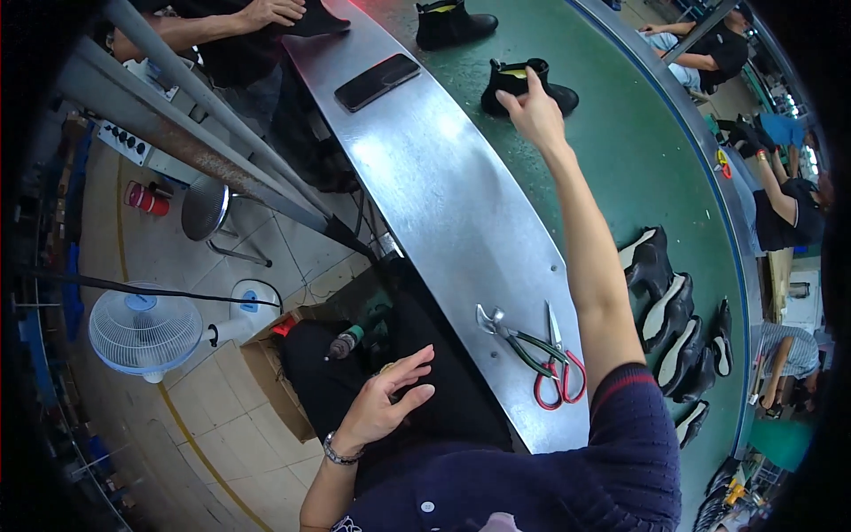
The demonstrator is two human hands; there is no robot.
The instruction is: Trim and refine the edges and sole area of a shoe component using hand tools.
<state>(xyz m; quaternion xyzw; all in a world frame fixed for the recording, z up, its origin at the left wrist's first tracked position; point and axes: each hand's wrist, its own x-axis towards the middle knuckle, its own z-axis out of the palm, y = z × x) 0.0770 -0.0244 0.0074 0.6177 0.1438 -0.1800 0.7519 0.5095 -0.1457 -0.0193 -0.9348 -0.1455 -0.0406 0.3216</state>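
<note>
My right hand [536,115] reaches out over the green belt to a black ankle boot [560,97] with a yellow lining. Its index finger and thumb are stretched apart and overlap the boot near its opening; whether they touch it I cannot tell. My left hand [387,401] hovers above my lap, fingers extended, holding nothing. A second black ankle boot [454,28] stands farther off on the belt. Beside my right forearm, red-handled scissors [557,341] and dark green-handled pincers [527,346] lie crossed on the metal ledge.
A black phone [378,82] lies on the metal ledge [443,177]. Several black shoes [674,310] lie right on the green belt [638,168]. A green-and-grey tool [344,341] is by my leg. Left are a fan [146,332], stool [206,208] and metal posts [204,142]. Other people work nearby.
</note>
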